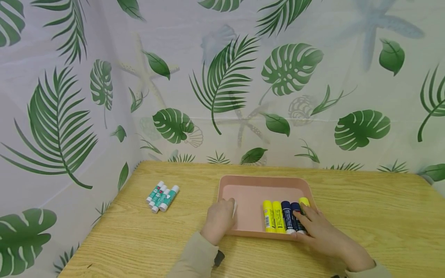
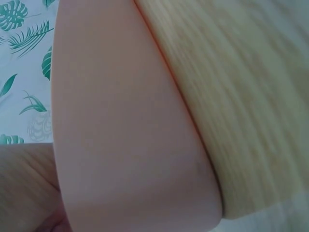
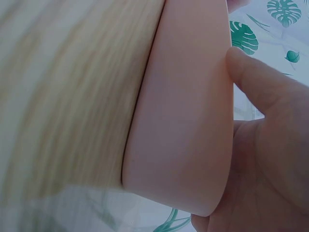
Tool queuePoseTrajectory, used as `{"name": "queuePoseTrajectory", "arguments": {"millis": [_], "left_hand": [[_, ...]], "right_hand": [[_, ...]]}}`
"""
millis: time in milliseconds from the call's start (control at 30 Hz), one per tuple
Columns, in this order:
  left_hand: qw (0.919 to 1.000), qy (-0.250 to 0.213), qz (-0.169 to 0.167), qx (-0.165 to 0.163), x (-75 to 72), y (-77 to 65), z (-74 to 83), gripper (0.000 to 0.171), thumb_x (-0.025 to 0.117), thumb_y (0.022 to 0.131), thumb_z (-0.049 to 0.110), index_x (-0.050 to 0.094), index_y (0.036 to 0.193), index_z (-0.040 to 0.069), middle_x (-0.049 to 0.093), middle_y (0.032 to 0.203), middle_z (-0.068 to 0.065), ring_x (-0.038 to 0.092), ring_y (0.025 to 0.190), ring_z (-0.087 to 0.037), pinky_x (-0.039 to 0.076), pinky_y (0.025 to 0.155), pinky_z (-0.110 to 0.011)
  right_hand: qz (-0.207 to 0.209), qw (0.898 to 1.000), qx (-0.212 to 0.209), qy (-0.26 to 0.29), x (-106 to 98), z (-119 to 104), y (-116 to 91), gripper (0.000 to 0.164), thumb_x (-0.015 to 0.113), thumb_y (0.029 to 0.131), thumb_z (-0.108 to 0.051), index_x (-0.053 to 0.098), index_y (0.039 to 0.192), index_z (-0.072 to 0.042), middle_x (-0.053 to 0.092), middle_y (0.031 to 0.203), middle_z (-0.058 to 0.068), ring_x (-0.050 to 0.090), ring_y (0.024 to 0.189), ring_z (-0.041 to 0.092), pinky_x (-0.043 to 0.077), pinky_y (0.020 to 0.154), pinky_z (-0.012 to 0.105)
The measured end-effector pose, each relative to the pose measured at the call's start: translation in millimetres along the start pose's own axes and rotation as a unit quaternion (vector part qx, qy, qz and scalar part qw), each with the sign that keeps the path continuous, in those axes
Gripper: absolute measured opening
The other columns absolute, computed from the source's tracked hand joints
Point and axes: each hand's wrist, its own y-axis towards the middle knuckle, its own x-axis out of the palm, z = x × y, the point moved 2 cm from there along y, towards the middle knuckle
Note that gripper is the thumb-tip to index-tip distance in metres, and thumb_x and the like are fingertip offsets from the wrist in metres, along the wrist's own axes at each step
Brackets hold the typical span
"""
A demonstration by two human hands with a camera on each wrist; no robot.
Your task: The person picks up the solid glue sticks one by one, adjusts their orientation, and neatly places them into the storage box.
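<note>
My left hand [image 1: 219, 219] reaches over the front-left part of a pink tray [image 1: 248, 193], its fingers curled down inside. A small white object [image 1: 235, 208] shows beside these fingers; most of it is hidden. Over the tray's right end, my right hand [image 1: 321, 233] spreads its fingers across the last glue sticks in a row. They touch a navy glue stick [image 1: 296, 208] and a yellow glue stick [image 1: 304, 201], partly covered by the hand. The right thumb [image 3: 246, 72] lies at the tray's rim in the right wrist view. More yellow glue sticks [image 1: 272, 216] and a navy one [image 1: 287, 216] stand alongside.
Several teal glue sticks with white caps [image 1: 162, 196] lie grouped on the wooden table [image 1: 146, 239], left of the tray. A leaf-patterned cloth [image 1: 222, 96] hangs behind the table and along its left side.
</note>
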Motion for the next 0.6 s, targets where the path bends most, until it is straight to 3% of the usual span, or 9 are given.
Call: {"name": "queuePoseTrajectory", "arguments": {"millis": [300, 600], "left_hand": [[0.9972, 0.059, -0.036, -0.029, 1.8, 2.9, 2.5, 0.014, 0.065, 0.079, 0.015, 0.060, 0.092, 0.015, 0.053, 0.064, -0.004, 0.053, 0.055, -0.016, 0.043, 0.042, -0.030], [0.9949, 0.090, -0.025, -0.039, 3.4, 2.6, 3.9, 0.007, 0.063, 0.080, 0.019, 0.064, 0.086, 0.015, 0.057, 0.068, -0.004, 0.056, 0.058, -0.017, 0.043, 0.041, -0.030]], "right_hand": [[-0.001, 1.000, 0.000, 0.003, 0.4, 1.2, 0.5, 0.070, 0.048, 0.084, -0.052, 0.042, 0.129, 0.003, 0.021, 0.137, 0.029, 0.015, 0.124, 0.047, 0.014, 0.097, 0.059], [0.000, 1.000, 0.002, 0.000, 1.7, 2.0, 0.9, 0.072, 0.048, 0.083, -0.053, 0.043, 0.128, 0.002, 0.022, 0.137, 0.029, 0.015, 0.125, 0.047, 0.014, 0.096, 0.059]]}}
